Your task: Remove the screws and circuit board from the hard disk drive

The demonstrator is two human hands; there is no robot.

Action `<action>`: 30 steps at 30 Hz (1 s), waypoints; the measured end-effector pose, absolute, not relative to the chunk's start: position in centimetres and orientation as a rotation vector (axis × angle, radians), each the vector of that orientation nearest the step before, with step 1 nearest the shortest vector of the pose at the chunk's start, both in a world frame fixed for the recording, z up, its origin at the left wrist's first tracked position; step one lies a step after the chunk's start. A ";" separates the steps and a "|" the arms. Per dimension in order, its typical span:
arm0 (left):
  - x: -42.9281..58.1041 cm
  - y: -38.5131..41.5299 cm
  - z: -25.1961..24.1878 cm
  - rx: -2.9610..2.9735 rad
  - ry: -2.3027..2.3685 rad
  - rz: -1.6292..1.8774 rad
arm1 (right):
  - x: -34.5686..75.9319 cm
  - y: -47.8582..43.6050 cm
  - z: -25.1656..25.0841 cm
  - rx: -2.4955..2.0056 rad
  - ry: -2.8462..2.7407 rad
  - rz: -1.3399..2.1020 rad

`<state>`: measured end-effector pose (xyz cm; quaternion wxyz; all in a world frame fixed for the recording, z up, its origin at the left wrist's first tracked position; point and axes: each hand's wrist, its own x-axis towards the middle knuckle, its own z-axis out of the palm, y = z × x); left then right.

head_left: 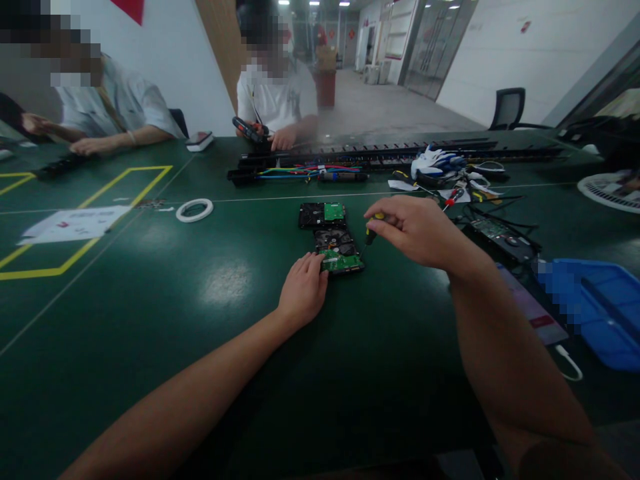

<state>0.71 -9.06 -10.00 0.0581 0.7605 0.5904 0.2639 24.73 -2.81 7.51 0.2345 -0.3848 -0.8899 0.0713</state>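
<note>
A hard drive [332,241] lies on the green table with its green circuit board facing up. My left hand [303,288] holds it by the near left edge, fingers together over the corner of the board. In my right hand [417,230] is a small yellow and black screwdriver [371,235], gripped between thumb and fingers. Its shaft slants down to the drive's right edge; whether the tip touches a screw is too small to tell. Just behind, a second hard drive [313,215] with a green board lies against or very near the first one.
A white tape roll [195,211] and paper sheets [75,224] lie left. Cables and long black strips [390,155] run across the back. Gloves [434,163], tools, a blue tray [595,307] and a white round grille [607,191] are right. Two people sit opposite, hands busy.
</note>
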 end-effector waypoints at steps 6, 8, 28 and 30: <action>0.8 -9.1 -10.0 2.307 1.796 0.787 | 24.6 -2.6 7.3 -1.092 -2.411 0.082; 0.8 -9.0 -10.0 2.312 1.798 0.780 | 24.5 -2.6 7.2 -1.087 -2.415 0.085; 0.7 -9.0 -10.2 2.320 1.789 0.804 | 24.6 -2.8 7.3 -1.077 -2.432 0.263; 0.7 -9.1 -10.0 2.316 1.790 0.794 | 24.7 -2.8 7.3 -1.092 -2.421 0.216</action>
